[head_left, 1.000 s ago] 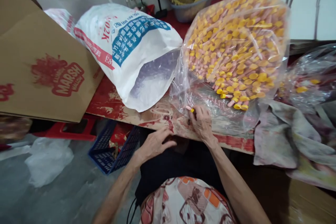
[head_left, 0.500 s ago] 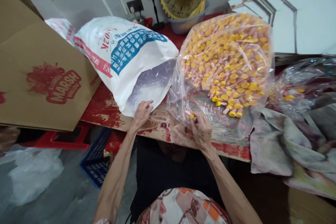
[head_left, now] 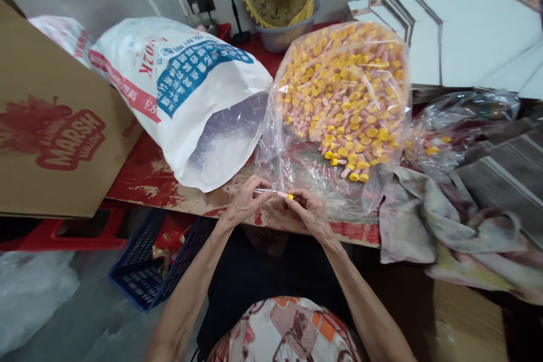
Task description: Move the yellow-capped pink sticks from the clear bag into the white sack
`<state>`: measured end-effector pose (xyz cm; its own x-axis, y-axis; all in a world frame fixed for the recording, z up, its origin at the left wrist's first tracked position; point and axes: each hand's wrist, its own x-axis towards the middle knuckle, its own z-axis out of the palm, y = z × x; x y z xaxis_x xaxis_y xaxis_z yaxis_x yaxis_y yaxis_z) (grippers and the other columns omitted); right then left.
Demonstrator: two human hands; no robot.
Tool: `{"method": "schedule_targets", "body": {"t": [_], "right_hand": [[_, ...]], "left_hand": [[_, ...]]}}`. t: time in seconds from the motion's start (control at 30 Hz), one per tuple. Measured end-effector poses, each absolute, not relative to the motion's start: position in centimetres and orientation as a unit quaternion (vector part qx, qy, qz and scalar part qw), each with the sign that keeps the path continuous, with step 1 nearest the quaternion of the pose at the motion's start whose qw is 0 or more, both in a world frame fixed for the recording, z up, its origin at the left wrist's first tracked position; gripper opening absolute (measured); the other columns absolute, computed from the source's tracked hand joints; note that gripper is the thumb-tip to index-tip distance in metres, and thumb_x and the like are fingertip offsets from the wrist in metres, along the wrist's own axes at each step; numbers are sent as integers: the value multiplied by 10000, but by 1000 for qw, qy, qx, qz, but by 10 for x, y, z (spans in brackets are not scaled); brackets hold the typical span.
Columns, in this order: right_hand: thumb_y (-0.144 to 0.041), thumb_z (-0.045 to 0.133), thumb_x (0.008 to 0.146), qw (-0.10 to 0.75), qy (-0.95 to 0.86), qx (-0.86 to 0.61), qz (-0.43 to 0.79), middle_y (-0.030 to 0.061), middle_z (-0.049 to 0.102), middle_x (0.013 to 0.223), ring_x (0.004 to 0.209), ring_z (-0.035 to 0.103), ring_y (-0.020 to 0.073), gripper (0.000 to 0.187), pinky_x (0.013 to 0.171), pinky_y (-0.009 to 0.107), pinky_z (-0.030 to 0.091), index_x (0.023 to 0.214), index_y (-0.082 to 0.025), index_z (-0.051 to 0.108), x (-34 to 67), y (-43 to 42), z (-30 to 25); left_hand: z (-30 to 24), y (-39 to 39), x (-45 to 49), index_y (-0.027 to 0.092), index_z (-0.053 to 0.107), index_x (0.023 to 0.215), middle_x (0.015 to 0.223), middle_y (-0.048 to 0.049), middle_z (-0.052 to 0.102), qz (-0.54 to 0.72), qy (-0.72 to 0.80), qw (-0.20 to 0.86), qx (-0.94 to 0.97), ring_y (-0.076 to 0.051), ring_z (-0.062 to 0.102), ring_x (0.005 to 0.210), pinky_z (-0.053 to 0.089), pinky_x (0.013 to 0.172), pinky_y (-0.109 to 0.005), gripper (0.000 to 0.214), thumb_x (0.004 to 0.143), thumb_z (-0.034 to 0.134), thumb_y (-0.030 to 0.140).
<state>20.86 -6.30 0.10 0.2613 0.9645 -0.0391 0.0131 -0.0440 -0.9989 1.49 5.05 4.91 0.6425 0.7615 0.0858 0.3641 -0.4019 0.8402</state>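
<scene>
My left hand (head_left: 244, 202) pinches a slim clear tube (head_left: 263, 190) just above the front of the table. My right hand (head_left: 313, 214) grips a small pink piece with a yellow cap (head_left: 285, 195) at the tube's right end. Whether the piece is inside the tube or only touching it, I cannot tell. Behind my left hand lies a white sack (head_left: 180, 150), its mouth facing me and clear pieces (head_left: 218, 144) showing inside. Beyond my right hand, a clear plastic bag (head_left: 292, 161) lies open with many yellow-capped pink pieces (head_left: 343, 102) in it.
A cardboard box (head_left: 51, 79) stands at the left. Flat white cartons (head_left: 466, 34) are stacked at the back right, with a stained cloth (head_left: 407, 215) on the right edge. A basin (head_left: 284, 37) sits at the back. Below the worn red table (head_left: 144, 175) is a blue crate (head_left: 144, 271).
My left hand has left the sack's mouth with a clear tube. My right hand has brought the yellow-capped piece left to the tube. The view has shifted right.
</scene>
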Motion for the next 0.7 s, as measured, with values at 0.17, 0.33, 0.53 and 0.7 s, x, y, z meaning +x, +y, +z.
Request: {"method": "schedule_targets", "body": {"t": [0.17,0.33,0.53,0.7], "right_hand": [[-490,639,1007,532,-488,-582,374,58,752,937,773,691,201,326,745,330,584,1127,-210,755,209,-69,-4],[-314,484,1071,498,-526,-665,184,125,673,1336,1188,666,251,399,1052,431,569,1437,-224,616,221,-79,-12],[-208,417,1048,371,-472,-800,-15,165,602,1396,1309,569,289,451,1070,447,492,1473,-188,567,282,-40,-13],[-201,451,1042,244,-514,-820,-62,173,688,1223,1039,603,297,359,926,431,416,1311,-169,687,296,-1,-16]], "left_hand": [[49,49,34,189,676,1019,996,-39,679,167,305,427,835,-186,657,936,547,813,-290,199,1024,635,384],[38,21,73,169,634,1057,1106,-100,650,82,287,261,918,-223,647,1025,552,895,-334,138,1030,499,165],[37,19,107,176,649,1245,1366,-156,619,7,289,214,933,-290,616,1256,542,1030,-418,365,946,477,56],[42,61,83,177,683,949,994,-51,680,66,330,456,824,-174,655,828,570,792,-307,101,933,688,277]]}}
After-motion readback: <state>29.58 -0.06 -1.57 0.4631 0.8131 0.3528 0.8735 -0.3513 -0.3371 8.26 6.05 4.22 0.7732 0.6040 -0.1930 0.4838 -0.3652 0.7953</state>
